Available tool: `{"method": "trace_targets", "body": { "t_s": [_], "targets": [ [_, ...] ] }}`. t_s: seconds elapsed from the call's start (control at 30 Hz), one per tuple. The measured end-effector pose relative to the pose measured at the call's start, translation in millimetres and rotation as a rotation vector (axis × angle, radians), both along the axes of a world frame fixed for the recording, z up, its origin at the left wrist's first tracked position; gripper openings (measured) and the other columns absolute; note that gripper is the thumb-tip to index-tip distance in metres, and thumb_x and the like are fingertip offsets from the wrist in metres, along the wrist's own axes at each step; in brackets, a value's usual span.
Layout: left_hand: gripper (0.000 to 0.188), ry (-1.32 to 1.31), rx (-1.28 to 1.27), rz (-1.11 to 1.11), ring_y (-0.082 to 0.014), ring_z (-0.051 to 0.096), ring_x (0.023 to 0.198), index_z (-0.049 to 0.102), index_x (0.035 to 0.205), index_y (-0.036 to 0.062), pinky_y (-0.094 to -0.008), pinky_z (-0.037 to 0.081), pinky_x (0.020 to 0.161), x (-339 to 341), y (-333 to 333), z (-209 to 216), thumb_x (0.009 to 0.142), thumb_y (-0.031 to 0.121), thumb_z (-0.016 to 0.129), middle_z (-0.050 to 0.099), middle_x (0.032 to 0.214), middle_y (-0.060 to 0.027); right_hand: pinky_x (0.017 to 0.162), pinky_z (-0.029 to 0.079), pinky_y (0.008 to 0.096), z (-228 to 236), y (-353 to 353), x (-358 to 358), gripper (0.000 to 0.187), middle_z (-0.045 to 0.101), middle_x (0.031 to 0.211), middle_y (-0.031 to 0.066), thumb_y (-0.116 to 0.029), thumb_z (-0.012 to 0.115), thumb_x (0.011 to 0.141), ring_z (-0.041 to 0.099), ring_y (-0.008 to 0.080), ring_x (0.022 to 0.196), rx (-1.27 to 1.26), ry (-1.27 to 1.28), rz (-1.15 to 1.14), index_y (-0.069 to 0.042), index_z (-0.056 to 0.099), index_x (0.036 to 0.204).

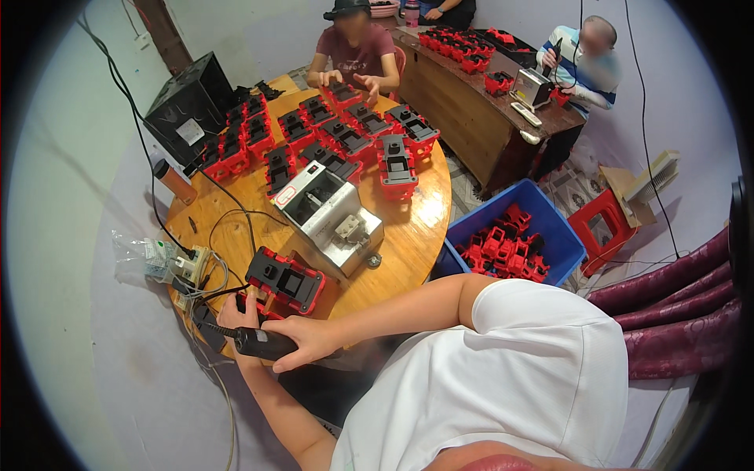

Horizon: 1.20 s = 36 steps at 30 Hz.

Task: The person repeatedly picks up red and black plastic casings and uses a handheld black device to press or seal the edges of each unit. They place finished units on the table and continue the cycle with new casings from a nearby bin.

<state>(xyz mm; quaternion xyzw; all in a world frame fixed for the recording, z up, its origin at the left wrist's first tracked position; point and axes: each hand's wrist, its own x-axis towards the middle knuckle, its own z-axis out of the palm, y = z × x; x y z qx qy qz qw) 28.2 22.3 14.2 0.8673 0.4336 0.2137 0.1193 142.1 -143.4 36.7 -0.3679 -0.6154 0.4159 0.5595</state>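
Observation:
My right hand (310, 339) is closed round a black electric screwdriver (265, 344) with a coiled cord, lying roughly level at the table's near edge. Just behind it, my left hand (238, 312) grips the near left side of a red-and-black plastic housing (287, 281); some of its fingers are hidden beneath. The housing rests tilted on a brown block, black plate upward. Beyond it stands a silver metal screw feeder (334, 224) with an open top. The screwdriver's tip cannot be made out.
Several more housings (345, 137) fill the far part of the round wooden table (420, 228). A blue bin (569, 255) of red parts stands to the right. Cables and a power strip (191, 267) lie left, near an orange bottle (174, 182). Co-workers sit beyond, one at a brown desk (471, 118).

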Motion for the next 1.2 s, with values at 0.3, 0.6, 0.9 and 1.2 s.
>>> {"method": "trace_targets", "body": {
  "t_s": [0.3,0.6,0.9,1.2],
  "targets": [
    [0.049,-0.031,-0.015,-0.02,-0.0418,0.062,0.096,0.065,0.105,-0.0042,-0.0469,0.047,0.087,1.0,-4.0,6.6,0.085,0.04,0.064,0.067,0.099,-0.0248,0.062,0.047,0.0315,-3.6,0.2,-1.8,0.047,0.059,0.078,0.0081,-0.033,0.075,0.08,0.059,0.0172,0.07,0.016,-0.017,-0.02,-0.002,0.051,0.105],
    [0.047,-0.034,-0.003,-0.017,-0.0416,0.062,0.097,0.065,0.105,-0.0035,-0.0466,0.047,0.087,0.6,-4.0,5.4,0.085,0.039,0.064,0.067,0.1,-0.0243,0.063,0.046,0.0315,-4.6,0.7,-1.9,0.048,0.058,0.079,0.0081,-0.033,0.076,0.079,0.058,0.0178,0.07,0.001,-0.027,-0.004,-0.001,0.051,0.105],
    [0.05,-0.002,-0.011,-0.012,-0.0411,0.062,0.1,0.065,0.108,-0.0045,-0.0459,0.047,0.089,-0.1,-1.0,3.6,0.085,0.039,0.064,0.067,0.104,-0.0249,0.063,0.046,0.0309,-4.3,-0.2,-1.8,0.048,0.058,0.079,0.0075,-0.032,0.075,0.08,0.057,0.0163,0.071,-0.014,-0.028,-0.002,-0.001,0.05,0.106],
    [0.052,0.013,-0.008,-0.015,-0.0411,0.061,0.101,0.065,0.109,-0.0044,-0.0461,0.046,0.091,-0.8,2.2,-1.3,0.086,0.041,0.062,0.067,0.104,-0.025,0.063,0.047,0.0312,-3.9,-0.4,-0.9,0.05,0.058,0.08,0.0084,-0.033,0.075,0.079,0.058,0.0172,0.071,-0.024,-0.034,-0.001,0.0,0.051,0.107]
  ]
}}
